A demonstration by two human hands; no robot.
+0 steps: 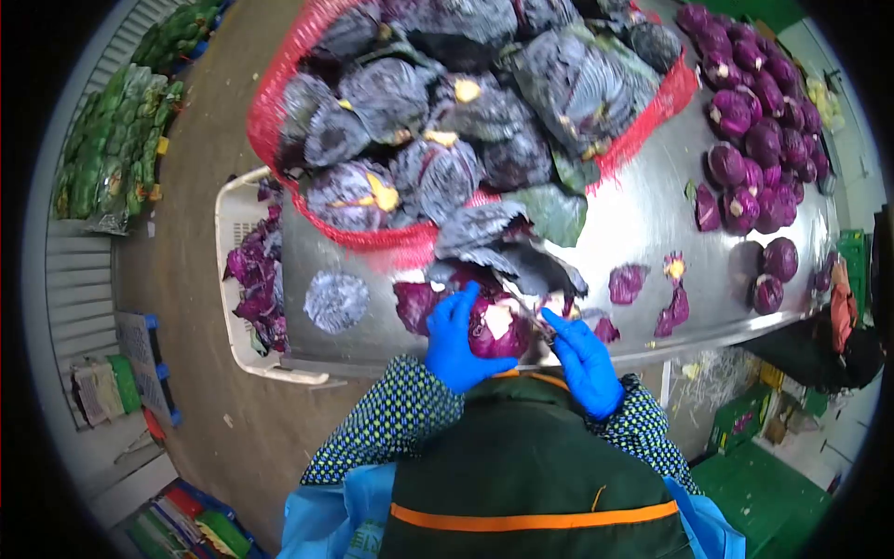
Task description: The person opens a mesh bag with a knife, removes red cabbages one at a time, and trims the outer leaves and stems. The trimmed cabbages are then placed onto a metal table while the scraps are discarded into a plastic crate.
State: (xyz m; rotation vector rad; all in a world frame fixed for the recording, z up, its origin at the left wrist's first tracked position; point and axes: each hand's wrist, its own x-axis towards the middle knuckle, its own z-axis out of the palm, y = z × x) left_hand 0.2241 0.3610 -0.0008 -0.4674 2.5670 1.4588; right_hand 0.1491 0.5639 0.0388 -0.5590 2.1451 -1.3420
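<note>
Near the front edge of the metal table, a purple cabbage (496, 328) with a pale cut patch lies between my hands. My left hand (456, 345), in a blue glove, wraps round its left side. My right hand (585, 361), also gloved in blue, is closed on a knife (531, 315) whose blade points up and left beside the cabbage; its handle is mostly hidden. Dark outer leaves (507, 247) lie just beyond the cabbage. Loose purple leaf pieces (629, 283) are to the right, and one greyish leaf (336, 301) lies to the left.
A red mesh sack (391, 244) full of untrimmed cabbages fills the table's back. Several peeled purple cabbages (764, 144) are piled at the right. A white basket (229, 279) with leaf scraps stands at the table's left end. The metal table's front edge (652, 352) runs close before me.
</note>
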